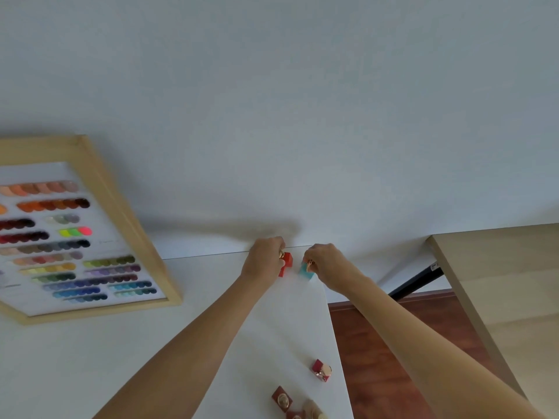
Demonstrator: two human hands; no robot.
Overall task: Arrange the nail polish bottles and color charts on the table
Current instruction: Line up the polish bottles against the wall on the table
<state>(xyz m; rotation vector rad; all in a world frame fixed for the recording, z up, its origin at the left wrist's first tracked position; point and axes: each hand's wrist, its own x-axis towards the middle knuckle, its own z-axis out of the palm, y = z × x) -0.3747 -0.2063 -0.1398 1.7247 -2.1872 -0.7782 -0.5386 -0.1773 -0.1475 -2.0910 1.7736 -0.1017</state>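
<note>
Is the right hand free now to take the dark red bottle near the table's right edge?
Probably not at once. The right hand is closed on the blue bottle at the far edge. The dark red bottle stands uncovered, with nothing in the way, so after release it looks reachable.

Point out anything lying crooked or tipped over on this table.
The dark red bottle near the table's right edge lies on its side, and the framed color chart leans askew against the wall. Each hand holds a bottle upright by the back edge.

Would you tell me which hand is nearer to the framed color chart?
Left. The left hand is just right of the chart; the right hand is farther right.
</note>
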